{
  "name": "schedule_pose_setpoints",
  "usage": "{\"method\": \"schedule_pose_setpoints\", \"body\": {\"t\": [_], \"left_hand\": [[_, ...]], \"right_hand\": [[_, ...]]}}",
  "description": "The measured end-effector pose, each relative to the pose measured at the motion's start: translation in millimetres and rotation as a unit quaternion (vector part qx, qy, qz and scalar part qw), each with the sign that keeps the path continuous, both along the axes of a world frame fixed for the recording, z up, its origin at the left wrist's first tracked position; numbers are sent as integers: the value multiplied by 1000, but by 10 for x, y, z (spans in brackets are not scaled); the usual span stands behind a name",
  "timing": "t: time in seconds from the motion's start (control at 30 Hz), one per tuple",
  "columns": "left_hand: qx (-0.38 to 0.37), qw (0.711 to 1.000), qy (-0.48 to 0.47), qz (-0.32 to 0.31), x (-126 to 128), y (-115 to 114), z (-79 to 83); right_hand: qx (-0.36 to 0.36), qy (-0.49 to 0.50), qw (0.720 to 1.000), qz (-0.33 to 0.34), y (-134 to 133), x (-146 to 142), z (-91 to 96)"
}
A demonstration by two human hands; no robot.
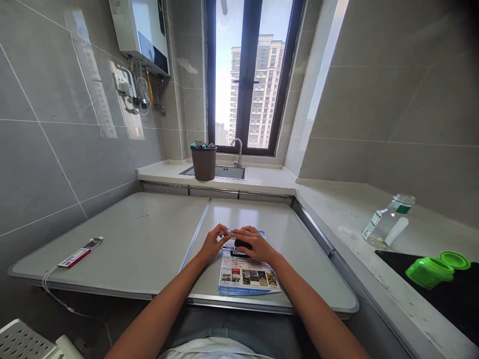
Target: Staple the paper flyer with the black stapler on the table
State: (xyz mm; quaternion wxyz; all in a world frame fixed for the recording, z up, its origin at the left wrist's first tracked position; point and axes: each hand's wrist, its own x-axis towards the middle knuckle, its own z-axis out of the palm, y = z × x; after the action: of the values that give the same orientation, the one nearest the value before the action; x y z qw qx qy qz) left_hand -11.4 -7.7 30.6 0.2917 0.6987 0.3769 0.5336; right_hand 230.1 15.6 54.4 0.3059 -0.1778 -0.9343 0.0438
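Fingers pinched, my left hand is over the middle of the folding table, at the left edge of a printed leaflet. A tiny pale thing shows at its fingertips, too small to name. My right hand meets it from the right, closed, with fingertips touching around the same spot. Under its palm and thumb lies a dark rounded object, partly hidden, so its kind is unclear. A black bar-like thing rests on the leaflet just below it.
On the folding table's left side lies a power strip with a white cord. A brown bin stands by the sink. The right counter holds a glass bottle and an open green jar on a black mat.
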Motion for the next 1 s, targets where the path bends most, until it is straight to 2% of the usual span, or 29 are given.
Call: {"method": "schedule_pose_setpoints", "body": {"t": [0.47, 0.63, 0.7, 0.8, 0.9, 1.0], "left_hand": [[-4, 998, -23, -54, -18, 23, -33], [-25, 997, -38, -57, -8, -28, 29], [-39, 997, -40, -47, -6, -40, 57], [-42, 999, -32, -5, -20, -19, 66], [-49, 997, -14, 57, -57, 42, 14], [-65, 990, 15, 124, -102, 113, -90]], "right_hand": [[-5, -34, 999, 5, -40, 1, 60], [-21, 31, 999, -19, 47, 61, 21], [-31, 85, 994, -64, 167, 160, -40], [-56, 138, 970, -190, 412, 390, -166], [-110, 95, 926, -347, 629, 628, -305], [-168, 16, 878, -448, 749, 778, -432]]}}
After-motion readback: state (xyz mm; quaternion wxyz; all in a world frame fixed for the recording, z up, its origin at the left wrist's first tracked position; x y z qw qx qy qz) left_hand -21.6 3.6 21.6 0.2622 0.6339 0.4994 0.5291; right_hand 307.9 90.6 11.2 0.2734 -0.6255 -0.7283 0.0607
